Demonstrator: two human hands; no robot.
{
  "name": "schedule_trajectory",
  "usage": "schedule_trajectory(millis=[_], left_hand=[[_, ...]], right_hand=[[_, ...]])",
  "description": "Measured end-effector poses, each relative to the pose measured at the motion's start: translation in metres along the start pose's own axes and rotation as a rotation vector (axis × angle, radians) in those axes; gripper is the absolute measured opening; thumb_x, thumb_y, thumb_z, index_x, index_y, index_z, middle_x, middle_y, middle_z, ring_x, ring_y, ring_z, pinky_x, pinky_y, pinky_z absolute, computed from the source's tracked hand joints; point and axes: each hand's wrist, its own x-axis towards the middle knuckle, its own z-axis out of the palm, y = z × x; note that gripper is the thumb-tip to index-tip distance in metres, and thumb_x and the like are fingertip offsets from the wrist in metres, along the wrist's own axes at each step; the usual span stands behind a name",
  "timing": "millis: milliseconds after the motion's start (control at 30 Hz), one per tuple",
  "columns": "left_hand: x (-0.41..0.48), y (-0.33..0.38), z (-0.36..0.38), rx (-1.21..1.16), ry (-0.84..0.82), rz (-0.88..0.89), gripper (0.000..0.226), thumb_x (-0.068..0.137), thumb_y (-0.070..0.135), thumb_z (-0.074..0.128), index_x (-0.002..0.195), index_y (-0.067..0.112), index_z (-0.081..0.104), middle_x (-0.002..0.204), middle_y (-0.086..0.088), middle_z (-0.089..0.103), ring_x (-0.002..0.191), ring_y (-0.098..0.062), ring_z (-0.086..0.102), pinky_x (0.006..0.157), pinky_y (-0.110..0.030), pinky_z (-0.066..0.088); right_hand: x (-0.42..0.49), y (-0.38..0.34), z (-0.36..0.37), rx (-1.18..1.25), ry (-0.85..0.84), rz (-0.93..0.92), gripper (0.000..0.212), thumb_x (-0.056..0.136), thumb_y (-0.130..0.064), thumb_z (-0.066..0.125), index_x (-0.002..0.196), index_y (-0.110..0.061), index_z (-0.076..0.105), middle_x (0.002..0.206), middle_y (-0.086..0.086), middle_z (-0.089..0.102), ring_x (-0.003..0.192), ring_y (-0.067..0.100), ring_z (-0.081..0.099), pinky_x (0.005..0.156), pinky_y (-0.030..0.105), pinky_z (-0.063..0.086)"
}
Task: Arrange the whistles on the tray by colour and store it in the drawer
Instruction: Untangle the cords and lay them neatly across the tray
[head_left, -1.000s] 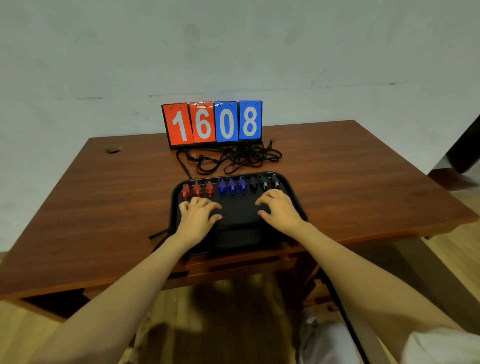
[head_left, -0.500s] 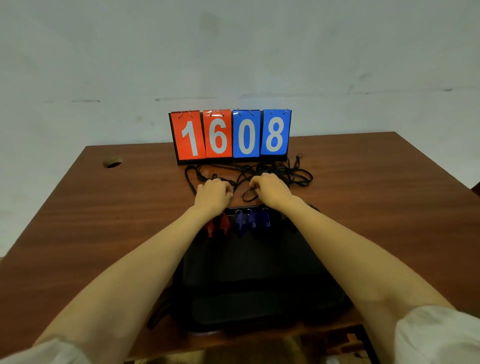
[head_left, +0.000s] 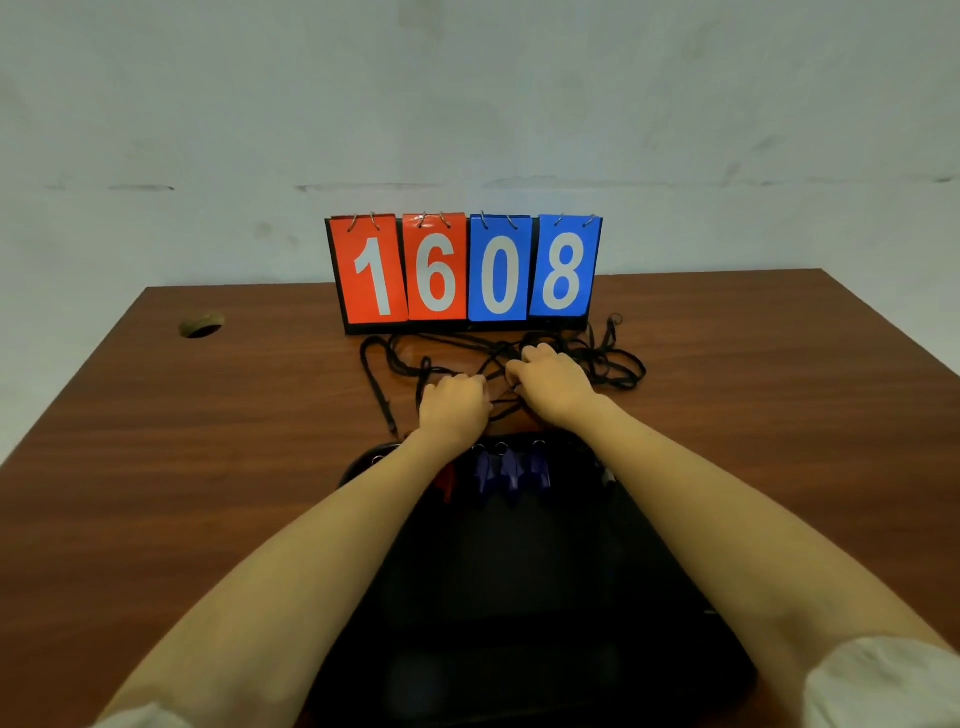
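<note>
Brown surface (head_left: 156, 467) against a pale wall. Black tray (head_left: 519, 597) at the near edge, between the forearms. Scoreboard (head_left: 465, 273) at the far edge reads 1608. Tangle of black cords (head_left: 613, 364) lies between scoreboard and tray. Left hand (head_left: 454, 408) clenched on cords; right hand (head_left: 556, 384) fingers curled into cords. Blue whistles (head_left: 511, 470) in a row at the tray's far rim; red whistle (head_left: 445, 480) partly hidden by left forearm.

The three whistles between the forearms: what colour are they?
Blue whistles, seen in the head view.
</note>
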Motion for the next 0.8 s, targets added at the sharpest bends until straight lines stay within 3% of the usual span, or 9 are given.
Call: schedule_trajectory(millis=[133,333,533,633,700,800], left_hand=[[-0.007,-0.011,-0.006,0.01,-0.016,-0.043,0.022,0.095,0.021,0.046,0.109,0.009,0.057,0.116,-0.013,0.059,0.109,-0.032,0.052,0.091,-0.042,0.039],[-0.017,-0.009,-0.03,-0.11,0.059,-0.099,0.032,0.095,0.028,0.048,0.122,0.011,0.052,0.124,-0.011,0.052,0.116,-0.032,0.049,0.097,-0.044,0.039],[-0.021,0.036,-0.093,-0.664,0.274,-0.005,0.045,0.093,0.024,0.056,0.135,0.012,0.046,0.133,-0.006,0.047,0.111,-0.027,0.054,0.099,-0.034,0.044],[-0.022,0.062,-0.129,-0.853,0.37,0.034,0.041,0.094,0.018,0.054,0.134,0.012,0.047,0.13,-0.008,0.051,0.091,-0.023,0.058,0.083,-0.021,0.048],[-0.022,0.071,-0.148,-0.927,0.392,0.051,0.031,0.095,0.015,0.051,0.125,0.009,0.054,0.122,-0.009,0.06,0.072,-0.015,0.055,0.067,-0.011,0.042],[-0.022,0.076,-0.167,-0.976,0.395,0.059,0.024,0.095,0.016,0.051,0.111,0.002,0.063,0.104,-0.015,0.068,0.061,-0.009,0.053,0.057,-0.009,0.041]], right_hand=[[-0.004,-0.002,0.001,0.008,0.028,-0.011,0.027,0.099,-0.009,0.037,0.125,-0.004,0.044,0.126,0.017,0.043,0.114,0.033,0.04,0.086,0.038,0.039],[-0.008,-0.013,-0.046,0.67,0.333,0.208,0.009,0.098,-0.016,0.045,0.097,-0.008,0.049,0.094,0.007,0.052,0.083,0.023,0.049,0.069,0.035,0.043],[-0.011,-0.013,-0.12,0.809,0.573,0.143,0.011,0.095,-0.014,0.052,0.103,-0.007,0.057,0.114,0.005,0.048,0.108,0.013,0.04,0.089,0.018,0.03],[-0.017,-0.016,-0.15,0.89,0.585,0.125,0.012,0.095,-0.014,0.051,0.103,-0.01,0.058,0.114,0.002,0.048,0.109,0.014,0.04,0.09,0.02,0.033],[-0.024,-0.017,-0.17,0.985,0.576,0.136,0.011,0.096,-0.015,0.049,0.104,-0.013,0.057,0.108,-0.001,0.049,0.1,0.013,0.042,0.08,0.018,0.037],[-0.034,-0.014,-0.196,1.214,0.589,0.146,0.006,0.098,-0.014,0.045,0.1,-0.016,0.05,0.107,0.004,0.058,0.081,0.011,0.05,0.062,0.011,0.042]])
